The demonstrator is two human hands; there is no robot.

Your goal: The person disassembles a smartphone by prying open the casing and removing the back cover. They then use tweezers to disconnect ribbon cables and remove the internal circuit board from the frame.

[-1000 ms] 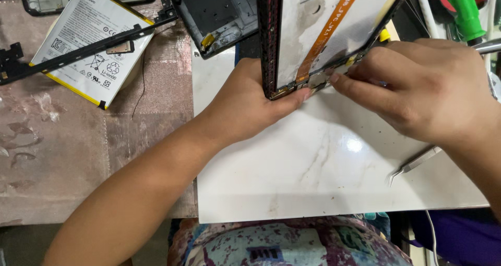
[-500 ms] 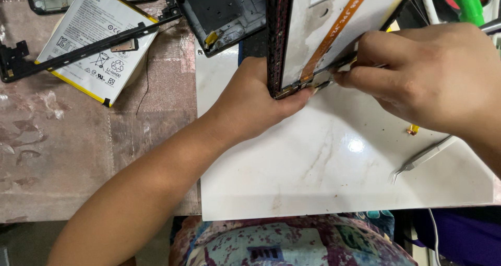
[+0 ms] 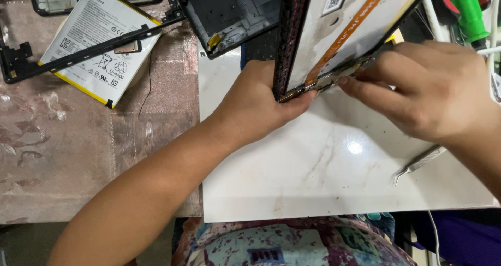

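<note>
Both hands grip my tablet panel [image 3: 339,31]: left hand [image 3: 255,104] clasps its near corner, right hand [image 3: 422,88] pinches the lower edge. Its long axis tilts up, away from me.

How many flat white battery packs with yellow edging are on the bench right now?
1. The flat white battery pack with yellow edging lies at the upper left on the mottled brown bench top, under a thin black frame strip. Others may be hidden beyond the view.

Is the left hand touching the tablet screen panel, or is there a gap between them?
Touching. The head view shows the left hand gripping the lower corner of the tilted tablet screen panel, fingers wrapped on its dark edge.
</note>
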